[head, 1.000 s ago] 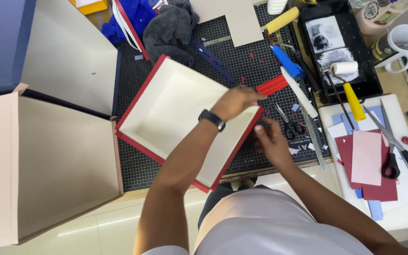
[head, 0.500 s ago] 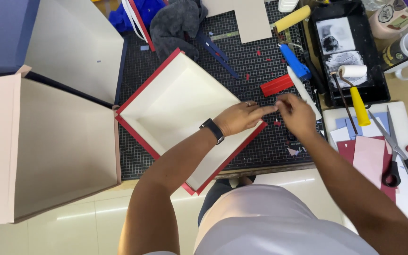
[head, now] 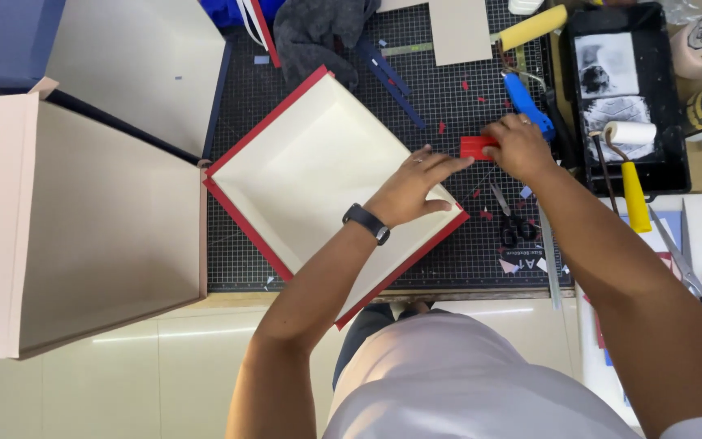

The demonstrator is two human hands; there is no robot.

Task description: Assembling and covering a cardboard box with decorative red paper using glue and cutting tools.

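A red-edged shallow box with a cream inside lies tilted on the black cutting mat. My left hand, with a dark watch on the wrist, rests on the box's right rim, fingers stretched toward a red paper piece. My right hand is closed on that red piece just right of the box's corner. Small black scissors lie on the mat below my right hand.
A large pale pink box and a cream-lined blue box stand at the left. A blue tool, yellow rollers, a black tray, a grey cloth, a cardboard sheet and long scissors lie around.
My right hand rose from the mat near the small scissors to the red paper piece and took hold of it. My left hand stayed on the box's rim, fingers now stretched out.
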